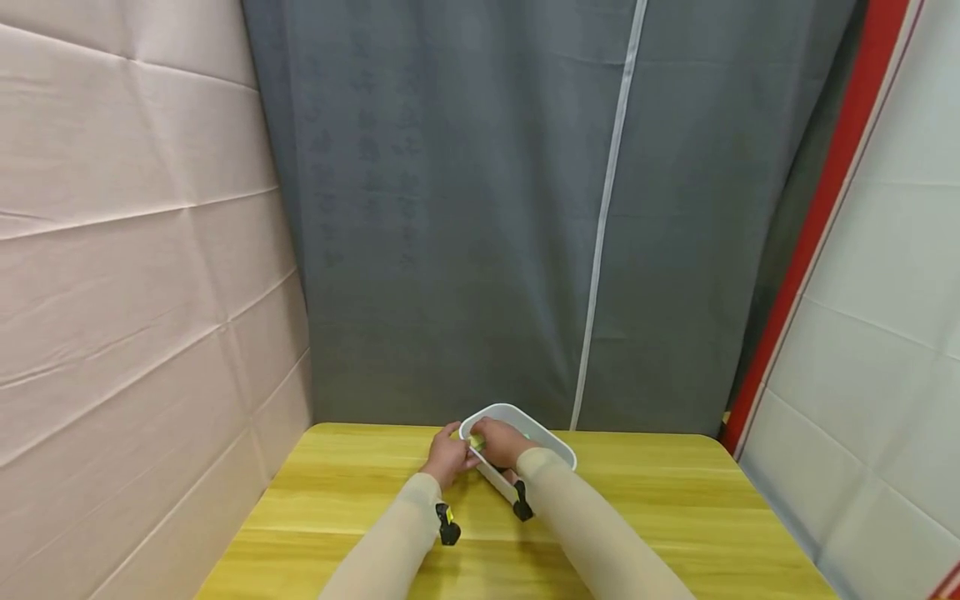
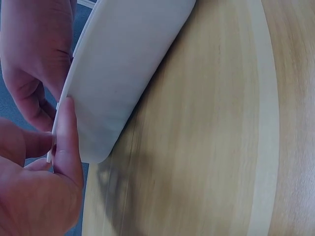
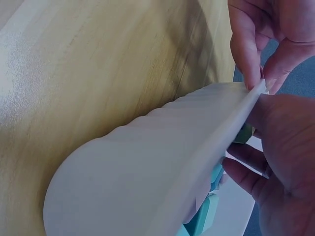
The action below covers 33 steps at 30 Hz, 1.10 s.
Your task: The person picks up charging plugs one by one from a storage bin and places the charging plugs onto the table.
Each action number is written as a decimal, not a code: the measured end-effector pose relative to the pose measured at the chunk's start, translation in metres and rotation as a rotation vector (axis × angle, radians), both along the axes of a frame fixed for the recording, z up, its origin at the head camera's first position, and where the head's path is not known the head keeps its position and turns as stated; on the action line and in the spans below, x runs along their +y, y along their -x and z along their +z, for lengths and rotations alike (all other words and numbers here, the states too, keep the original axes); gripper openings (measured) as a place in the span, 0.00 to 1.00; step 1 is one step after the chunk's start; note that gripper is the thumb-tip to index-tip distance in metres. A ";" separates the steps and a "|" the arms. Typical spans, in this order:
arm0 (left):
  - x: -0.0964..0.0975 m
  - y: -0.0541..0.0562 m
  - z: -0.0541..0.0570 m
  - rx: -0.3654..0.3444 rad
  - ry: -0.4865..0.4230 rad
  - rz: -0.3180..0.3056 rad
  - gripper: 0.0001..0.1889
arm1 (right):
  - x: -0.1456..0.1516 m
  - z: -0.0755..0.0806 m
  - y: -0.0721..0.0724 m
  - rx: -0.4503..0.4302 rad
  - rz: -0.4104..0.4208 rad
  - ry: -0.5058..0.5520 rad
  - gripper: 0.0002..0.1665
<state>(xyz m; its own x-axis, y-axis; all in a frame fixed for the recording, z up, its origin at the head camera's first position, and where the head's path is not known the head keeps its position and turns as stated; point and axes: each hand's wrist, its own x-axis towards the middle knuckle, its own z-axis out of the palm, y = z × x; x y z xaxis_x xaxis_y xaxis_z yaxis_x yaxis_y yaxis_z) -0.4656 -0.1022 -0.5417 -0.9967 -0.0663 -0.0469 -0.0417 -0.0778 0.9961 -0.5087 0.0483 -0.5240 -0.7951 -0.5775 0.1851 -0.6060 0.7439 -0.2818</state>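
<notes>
I see L hand [image 1: 447,457] pinching the white plastic bin [image 1: 558,451] at its rim corner on the wood table [image 1: 675,517]. R hand [image 1: 501,442] grips the same rim, fingers curled inside by teal blocks [image 3: 209,216].

Bright, even light; soft shadows under the arms; blurry, close wrist views.

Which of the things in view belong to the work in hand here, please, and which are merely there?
In hand:
white tub, both hands at its near corner
left hand, pinching the tub's rim
right hand, reaching into the tub
teal pieces inside the tub

Merely there:
yellow wooden table
grey curtain
</notes>
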 end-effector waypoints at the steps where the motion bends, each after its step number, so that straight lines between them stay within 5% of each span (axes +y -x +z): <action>1: 0.000 0.000 0.001 -0.003 -0.006 -0.003 0.37 | 0.001 0.001 -0.001 -0.002 -0.008 0.004 0.20; 7: 0.001 -0.004 0.003 -0.028 -0.014 -0.020 0.37 | 0.005 0.008 -0.009 -0.048 -0.080 0.055 0.18; 18: -0.004 0.000 0.002 -0.077 0.041 -0.024 0.35 | 0.023 0.003 0.001 -0.085 -0.206 0.226 0.22; 24: -0.003 -0.004 0.003 -0.063 0.024 -0.022 0.36 | 0.036 0.015 -0.017 -0.119 -0.166 0.254 0.20; 33: -0.003 -0.001 0.002 -0.034 0.010 -0.013 0.37 | 0.045 0.025 -0.050 -0.031 -0.047 0.211 0.20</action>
<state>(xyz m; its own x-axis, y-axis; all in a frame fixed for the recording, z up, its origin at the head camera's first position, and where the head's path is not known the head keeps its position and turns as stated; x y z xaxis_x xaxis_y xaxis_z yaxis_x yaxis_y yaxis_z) -0.4649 -0.1049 -0.5392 -0.9953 -0.0544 -0.0802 -0.0765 -0.0667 0.9948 -0.4584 0.0932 -0.4986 -0.8275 -0.4904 0.2733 -0.5605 0.6938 -0.4522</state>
